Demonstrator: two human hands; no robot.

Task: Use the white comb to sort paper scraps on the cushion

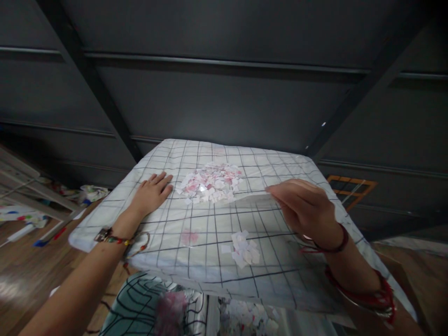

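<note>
My left hand (153, 192) lies flat, fingers apart, on a white checked tablecloth (147, 245), just left of a heap of small white and pink paper pieces (212, 183). Over the right side of the table, the fingers of my right hand (304, 205) are pinched together. From its fingertips a thin, whitish, see-through strip (254, 195) runs leftward to the heap; whether it is plastic film or a fold of cloth I cannot tell. A smaller cluster of white paper pieces (242, 249) sits nearer the front edge. To its left is a faint pink patch (189, 237).
Below the front edge, an open container (247, 317) holds more paper scraps beside a blurred pink item (171, 310). A dark panelled wall (224, 102) rises behind the table. Shelving (45, 205) and scattered items stand left; an orange frame (353, 186) leans at right.
</note>
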